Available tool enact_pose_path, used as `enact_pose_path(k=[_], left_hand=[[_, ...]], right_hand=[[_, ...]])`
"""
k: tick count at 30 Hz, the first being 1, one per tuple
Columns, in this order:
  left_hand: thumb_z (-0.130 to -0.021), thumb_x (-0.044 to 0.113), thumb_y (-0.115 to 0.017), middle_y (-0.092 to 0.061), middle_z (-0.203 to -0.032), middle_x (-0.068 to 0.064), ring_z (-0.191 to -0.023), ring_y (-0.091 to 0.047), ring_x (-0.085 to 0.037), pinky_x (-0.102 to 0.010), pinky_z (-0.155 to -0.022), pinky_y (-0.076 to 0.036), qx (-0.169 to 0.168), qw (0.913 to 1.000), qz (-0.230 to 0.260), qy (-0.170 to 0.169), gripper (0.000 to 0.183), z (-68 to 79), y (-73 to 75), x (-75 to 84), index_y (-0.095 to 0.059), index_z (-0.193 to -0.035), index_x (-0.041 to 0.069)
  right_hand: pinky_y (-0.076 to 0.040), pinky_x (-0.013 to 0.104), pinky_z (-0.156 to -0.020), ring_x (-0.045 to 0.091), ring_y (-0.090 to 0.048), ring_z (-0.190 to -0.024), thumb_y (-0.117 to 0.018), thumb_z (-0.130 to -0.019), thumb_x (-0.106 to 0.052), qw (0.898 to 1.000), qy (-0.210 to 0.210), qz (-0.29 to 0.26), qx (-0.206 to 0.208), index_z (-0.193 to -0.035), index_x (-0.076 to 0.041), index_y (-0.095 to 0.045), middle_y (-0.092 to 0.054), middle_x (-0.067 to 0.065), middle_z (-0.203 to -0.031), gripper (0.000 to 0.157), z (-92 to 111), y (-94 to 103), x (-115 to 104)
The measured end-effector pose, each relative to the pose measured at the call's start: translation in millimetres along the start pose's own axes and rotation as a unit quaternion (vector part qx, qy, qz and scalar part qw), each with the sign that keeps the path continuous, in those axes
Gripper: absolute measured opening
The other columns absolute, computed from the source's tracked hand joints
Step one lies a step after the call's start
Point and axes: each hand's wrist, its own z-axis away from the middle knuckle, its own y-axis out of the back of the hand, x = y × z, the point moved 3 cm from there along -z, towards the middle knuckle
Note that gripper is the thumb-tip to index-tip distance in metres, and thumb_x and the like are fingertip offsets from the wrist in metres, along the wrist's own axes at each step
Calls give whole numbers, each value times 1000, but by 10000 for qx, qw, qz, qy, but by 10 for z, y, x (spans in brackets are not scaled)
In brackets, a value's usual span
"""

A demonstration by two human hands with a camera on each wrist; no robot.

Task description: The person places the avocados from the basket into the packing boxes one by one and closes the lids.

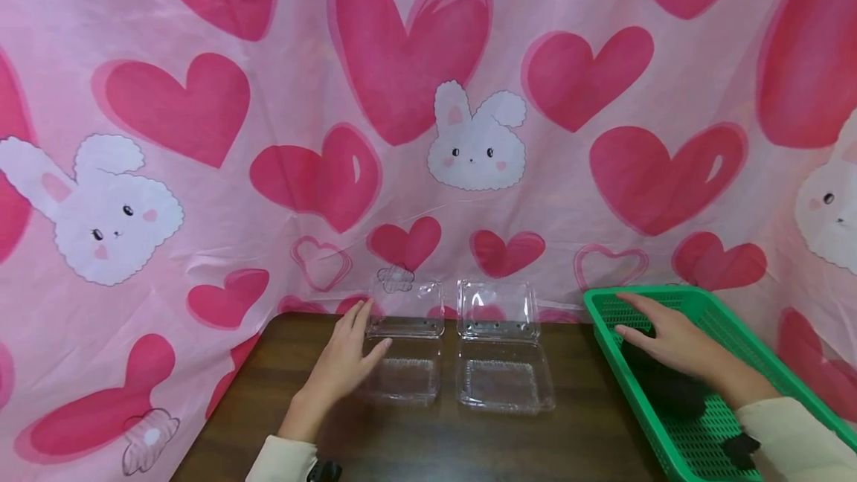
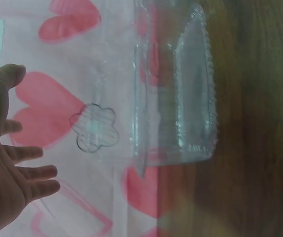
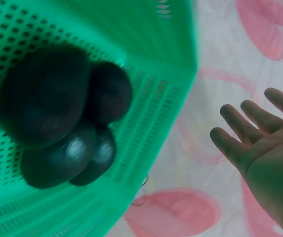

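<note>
My left hand, fingers extended, hovers by the left edge of a clear plastic clamshell container; whether it touches cannot be told. In the left wrist view the hand has spread fingers and holds nothing. A second clear clamshell stands to the right, its lid raised like the first one's. Over the green plastic basket is my right hand, fingers extended and holding nothing. Several dark, glossy, rounded items lie inside the basket, partly hidden by the hand and forearm in the head view; their kind is unclear.
Both containers stand near the back of the brown wooden table. The basket occupies its right side. Behind hangs a pink cloth with hearts and rabbits. Dark straps sit at the wrists.
</note>
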Motion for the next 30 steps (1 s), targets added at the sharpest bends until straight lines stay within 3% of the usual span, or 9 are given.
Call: enact_pose_path(k=[7, 12, 20, 30], left_hand=[[-92, 34, -77, -44, -154, -24, -140, -45, -45, -63, -114, -39, 80, 9996, 185, 206, 83, 12, -40, -170, -36, -157, 5], [-94, 33, -74, -44, -151, -29, -139, -45, -49, -64, -114, -39, -61, 9975, 382, 585, 81, 31, -53, -250, -34, -157, 1], [-99, 34, -68, -41, -155, -31, -144, -41, -49, -65, -117, -34, -340, 9887, 937, 1118, 77, 53, -94, -344, -32, -157, -1], [-101, 31, -65, -54, -142, -35, -128, -57, -50, -61, -106, -48, -415, 9751, 1571, 1510, 66, 112, -160, -511, -40, -150, -6]], right_hand=[[-52, 71, -88, 54, -59, -120, -65, -99, -44, 9993, -227, -119, -268, -149, 1, -45, -53, 35, -143, 71, 59, 3, 196], [-55, 65, -83, 49, -62, -113, -65, -99, -42, 9985, -292, -182, -434, -148, 4, -46, -60, 33, -134, 69, 89, 6, 280], [-56, 59, -87, 39, -68, -109, -61, -102, -39, 9957, -414, -364, -740, -139, 7, -54, -66, 26, -128, 60, 125, -9, 373], [-56, 56, -89, 41, -64, -114, -53, -106, -38, 9835, -671, -635, -1556, -137, 9, -54, -67, 23, -127, 56, 181, -9, 559]])
